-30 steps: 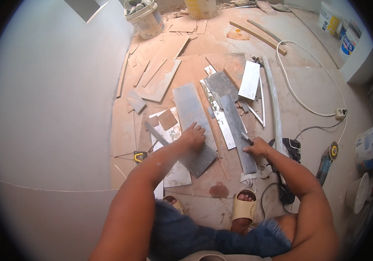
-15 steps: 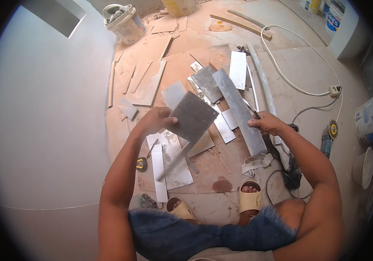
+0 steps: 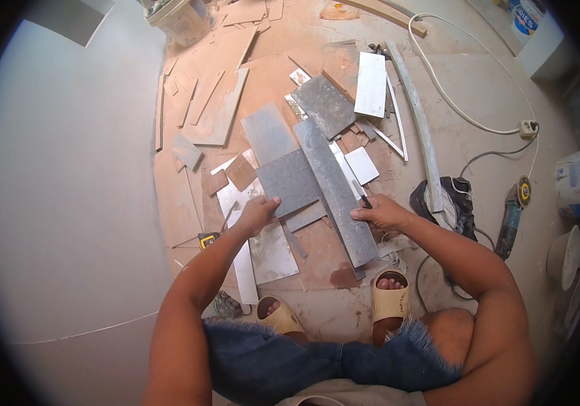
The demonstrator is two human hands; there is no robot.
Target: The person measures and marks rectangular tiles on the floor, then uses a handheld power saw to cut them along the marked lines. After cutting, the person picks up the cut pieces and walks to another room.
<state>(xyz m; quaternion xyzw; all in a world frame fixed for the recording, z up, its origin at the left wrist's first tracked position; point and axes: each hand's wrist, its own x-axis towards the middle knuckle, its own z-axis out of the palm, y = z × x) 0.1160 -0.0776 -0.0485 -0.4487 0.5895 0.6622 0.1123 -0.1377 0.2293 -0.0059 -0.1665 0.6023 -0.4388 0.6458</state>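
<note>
Head view: the left hand (image 3: 257, 214) grips a matte grey square tile (image 3: 290, 181); the right hand (image 3: 379, 212) closes around a dark pencil (image 3: 360, 196) on a long grey tile strip (image 3: 336, 189).

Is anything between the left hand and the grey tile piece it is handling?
Nothing visible: the left hand already grips the lower left edge of the square grey tile piece. That piece lies beside the long grey tile strip, where the right hand rests.

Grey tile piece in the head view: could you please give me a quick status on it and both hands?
Left hand grips the grey tile piece at its near edge. Right hand holds a pencil against the long grey tile strip. Offcuts lie alongside.
</note>
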